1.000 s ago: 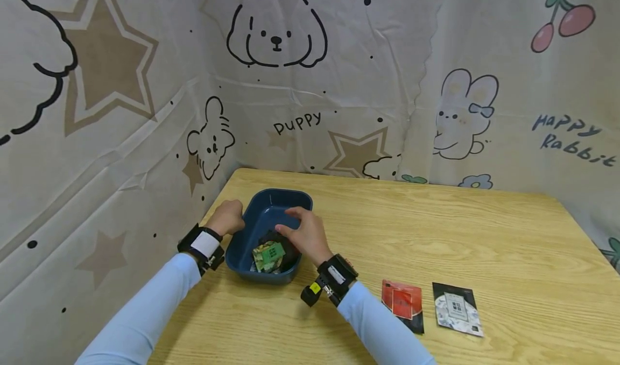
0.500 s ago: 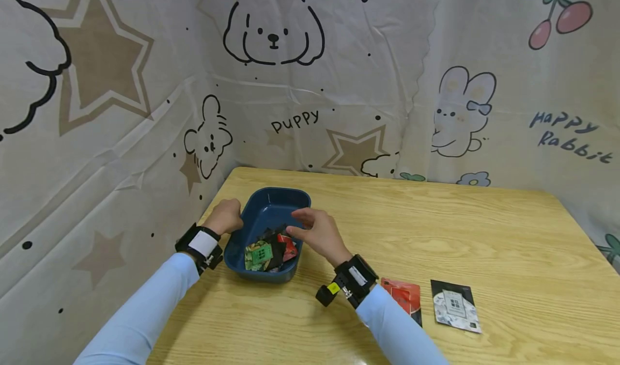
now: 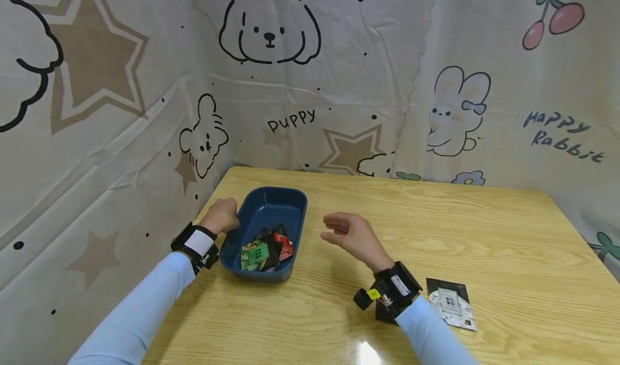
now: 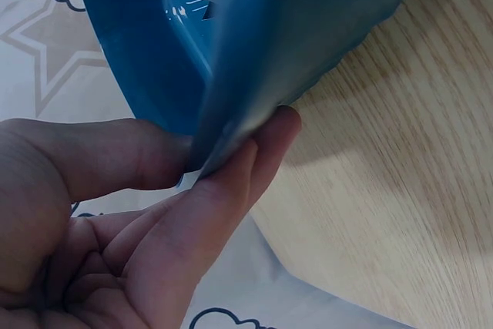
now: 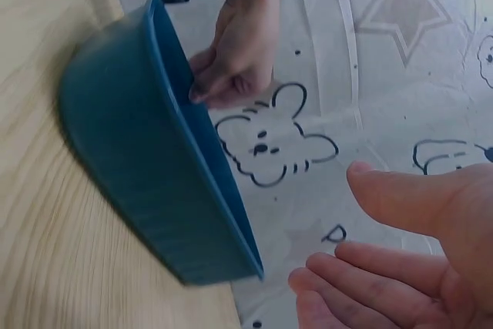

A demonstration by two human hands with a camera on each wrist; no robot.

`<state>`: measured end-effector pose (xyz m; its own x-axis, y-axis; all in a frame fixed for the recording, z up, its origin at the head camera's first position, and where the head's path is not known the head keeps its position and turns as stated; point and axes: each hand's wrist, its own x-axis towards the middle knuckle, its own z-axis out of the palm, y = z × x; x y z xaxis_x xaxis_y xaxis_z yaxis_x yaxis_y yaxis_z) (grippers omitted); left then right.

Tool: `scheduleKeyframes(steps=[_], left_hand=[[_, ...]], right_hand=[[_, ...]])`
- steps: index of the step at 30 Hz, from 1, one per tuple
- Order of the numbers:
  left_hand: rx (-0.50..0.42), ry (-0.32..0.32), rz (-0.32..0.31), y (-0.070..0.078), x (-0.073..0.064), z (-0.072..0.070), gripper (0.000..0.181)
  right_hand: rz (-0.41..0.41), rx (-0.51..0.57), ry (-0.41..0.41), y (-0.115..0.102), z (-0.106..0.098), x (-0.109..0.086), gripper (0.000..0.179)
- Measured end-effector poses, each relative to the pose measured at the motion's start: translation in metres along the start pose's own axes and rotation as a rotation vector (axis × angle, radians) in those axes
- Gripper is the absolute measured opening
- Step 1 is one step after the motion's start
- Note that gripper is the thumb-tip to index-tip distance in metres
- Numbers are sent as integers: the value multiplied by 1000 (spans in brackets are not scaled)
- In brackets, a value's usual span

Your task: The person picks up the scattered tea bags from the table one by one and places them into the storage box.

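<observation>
Your right hand (image 3: 356, 239) has moved away from the blue tub (image 3: 259, 275), relaxed and empty, so the red sachet (image 3: 284, 248) inside seems released. Your left hand (image 3: 221, 216) pinches the tub, near the left edge of the table (image 3: 387, 214).

1. The place appears to be a screened-off recording corner; home or studio cannot be told.
2. Creased cartoon-print cloth (image 3: 339, 85) borders a wood-grain worktop (image 3: 484, 236).
3. The person (image 3: 138, 308) wears black wrist devices (image 3: 398, 288).
</observation>
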<state>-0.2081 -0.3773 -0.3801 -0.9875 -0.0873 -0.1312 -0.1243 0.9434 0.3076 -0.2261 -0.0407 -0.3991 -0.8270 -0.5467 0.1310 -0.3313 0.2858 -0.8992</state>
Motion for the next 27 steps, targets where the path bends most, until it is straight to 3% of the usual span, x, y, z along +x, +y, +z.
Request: scheduleKeyframes(steps=[11,27], left_hand=[[-6,17,27,-2,-2,0,37],[0,1,11,1,0,0,38]], right_hand=[[39,-46,-21,20,-25,-22,46],[67,-91,-17,47,-47,-58,45]])
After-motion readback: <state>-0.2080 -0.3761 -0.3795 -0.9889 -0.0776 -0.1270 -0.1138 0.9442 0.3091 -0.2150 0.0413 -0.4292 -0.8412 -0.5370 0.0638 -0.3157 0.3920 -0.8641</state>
